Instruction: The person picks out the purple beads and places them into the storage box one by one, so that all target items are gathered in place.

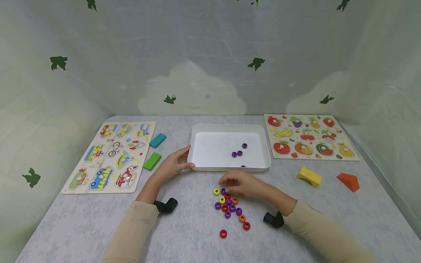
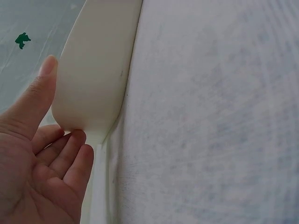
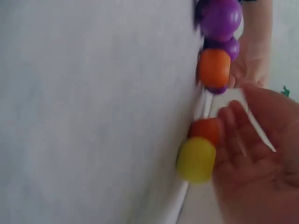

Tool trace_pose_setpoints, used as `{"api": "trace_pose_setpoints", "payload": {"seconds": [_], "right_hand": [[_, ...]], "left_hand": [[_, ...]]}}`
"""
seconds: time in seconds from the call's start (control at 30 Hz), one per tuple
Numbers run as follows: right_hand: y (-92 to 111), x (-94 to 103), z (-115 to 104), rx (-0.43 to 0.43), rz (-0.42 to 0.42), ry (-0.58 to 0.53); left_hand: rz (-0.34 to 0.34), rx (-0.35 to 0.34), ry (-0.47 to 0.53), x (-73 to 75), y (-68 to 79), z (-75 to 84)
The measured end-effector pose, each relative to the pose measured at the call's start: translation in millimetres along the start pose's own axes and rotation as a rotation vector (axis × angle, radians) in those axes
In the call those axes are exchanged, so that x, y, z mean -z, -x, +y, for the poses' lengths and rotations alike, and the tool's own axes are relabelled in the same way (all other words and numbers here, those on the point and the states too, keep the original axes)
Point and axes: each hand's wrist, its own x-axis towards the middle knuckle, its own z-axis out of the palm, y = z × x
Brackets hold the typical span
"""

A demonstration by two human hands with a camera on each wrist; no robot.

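Observation:
My left hand [image 1: 172, 164] holds the near-left corner of a white tray [image 1: 227, 169], thumb at the near wall and fingers against the left side. In the left wrist view, the thumb lies along the tray's rim [image 2: 58, 79]. Several purple beads [image 1: 239, 153] lie inside the tray. Just in front of it, my right hand [image 1: 245, 183] hovers with loosely bent fingers over the far end of a loose bead group. A purple bead [image 1: 223, 191] shows right by its thumb. From the right wrist, a yellow bead [image 3: 196, 159] and an orange bead [image 3: 214, 68] appear beside the fingers.
More red, orange, yellow and purple beads spread toward me, with one red bead [image 1: 223, 233] apart. A vehicle puzzle board [image 1: 108, 160], blue block [image 1: 158, 140] and green block [image 1: 152, 161] lie left. Rightward are a fruit puzzle board [image 1: 310, 140], yellow arch [image 1: 309, 177] and orange-red block [image 1: 348, 181].

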Motion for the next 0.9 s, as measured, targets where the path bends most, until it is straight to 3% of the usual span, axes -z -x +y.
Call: {"api": "trace_pose_setpoints", "payload": {"seconds": [0.2,0.37,0.47,0.6,0.67,0.77,0.9], "right_hand": [[-2,-6.3,3,-0.029,-0.063,0.057],[-2,-2.6,0,-0.049,-0.044,0.045],[-3,6.9,-5,-0.036,0.045,-0.013],[-4,27.8,-22,-0.007,0.237,-0.019],[-5,39.3,-25,-0.042,0.315,-0.009],[-10,53.4,-5,-0.122,0.368,0.006],[-17,63.0,34,-0.257,0.372,0.066]], "left_hand": [[-0.002,-0.005,0.006,-0.1,-0.3,-0.5],[0.003,0.006,0.01,-0.2,-0.2,0.0],[0.0,0.002,0.01,-0.4,-0.4,0.3],[-0.002,-0.006,0.011,-0.3,-0.6,-0.3],[-0.003,-0.01,0.012,-0.1,-0.3,-0.8],[-0.004,-0.022,0.015,-0.1,-0.2,-1.3],[-0.002,-0.038,0.017,-0.4,-0.8,-2.4]]}}
